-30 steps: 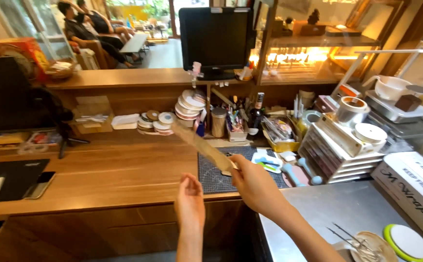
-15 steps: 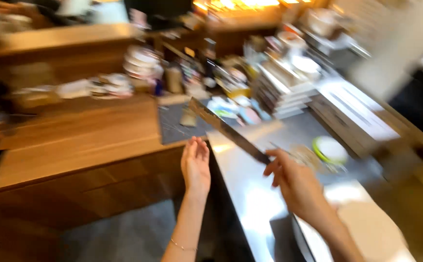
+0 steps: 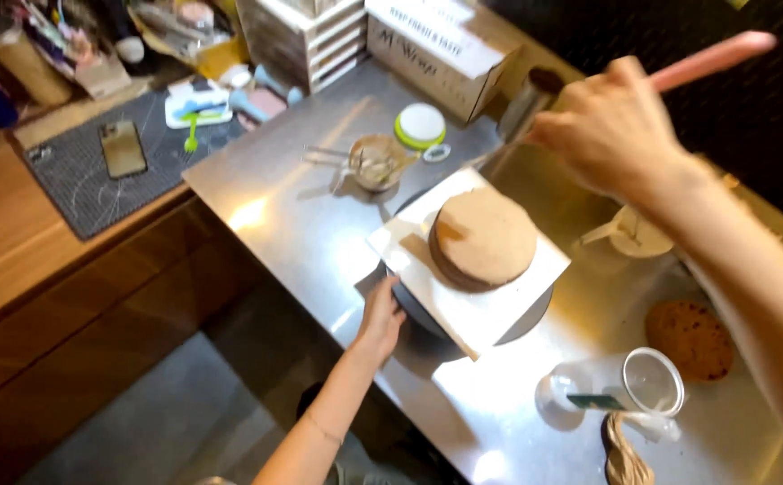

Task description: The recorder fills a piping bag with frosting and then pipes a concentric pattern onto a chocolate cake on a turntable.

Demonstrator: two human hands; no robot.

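A round brown cake (image 3: 484, 238) sits on a square white board (image 3: 468, 269) on top of a dark turntable (image 3: 427, 316), in the middle of a steel desk (image 3: 301, 224). Nearest the camera, in front of the cake, a clear plastic cup (image 3: 629, 388) lies on its side, with a coil of brown twine (image 3: 623, 458) just below it and a flat brown cookie-like disc (image 3: 692, 339) to its right.

The left hand (image 3: 380, 316) reaches up from below and rests with fingers spread against the near-left edge of the turntable, just under the corner of the board, grasping nothing that can be seen. The right hand (image 3: 611, 130) is raised above and to the right of the cake, clear of it, its fingers closed round the pink handle of a long knife (image 3: 710, 58); the blade is mostly hidden behind the hand.

Behind the cake stand a small bowl with metal utensils (image 3: 375, 162) and a round container with a green rim (image 3: 420, 126); a white pitcher (image 3: 636, 232) stands to the cake's right. Farther back, a cardboard box (image 3: 441, 45) lies on the steel. To the far left of the cake, a phone (image 3: 123, 148) lies on a dark mat (image 3: 95, 166) on wood.
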